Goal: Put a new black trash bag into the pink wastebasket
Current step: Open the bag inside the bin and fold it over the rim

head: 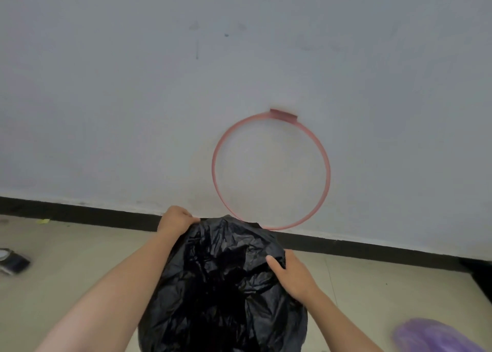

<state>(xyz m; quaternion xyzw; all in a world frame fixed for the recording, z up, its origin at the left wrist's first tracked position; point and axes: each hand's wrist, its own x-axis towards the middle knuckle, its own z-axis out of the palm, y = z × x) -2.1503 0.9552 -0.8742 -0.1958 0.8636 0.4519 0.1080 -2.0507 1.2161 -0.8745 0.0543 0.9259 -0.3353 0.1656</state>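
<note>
A pale grey-white wall (pixel 133 99) fills most of the view, bearing a few faint dark marks; no writing, brand or label can be read anywhere. Along its foot runs a black baseboard (pixel 80 213), and below that lies a beige tiled floor (pixel 66 258).

The black trash bag (pixel 226 285) is the biggest loose thing, a crumpled, glossy mass held up in the lower middle, between the two forearms. Whether anything is inside it cannot be told.

Above and just right of the bag hangs the pink wastebasket ring (pixel 328 170), a thin round hoop fixed to the wall by a small pink bracket (pixel 282 114). Only wall shows through the hoop. The bag's top edge overlaps the hoop's lower left arc in this view; whether they touch is unclear.

The left hand (pixel 175 218) is closed in a fist on the bag's upper left edge. The right hand (pixel 291 276) clasps the bag's right side, thumb lying on the plastic.

A blurred purple thing (pixel 436 335) sits at the lower right corner, a blurred dark object (pixel 13 262) at the left edge, and a small yellow scrap (pixel 44 221) near the baseboard.
</note>
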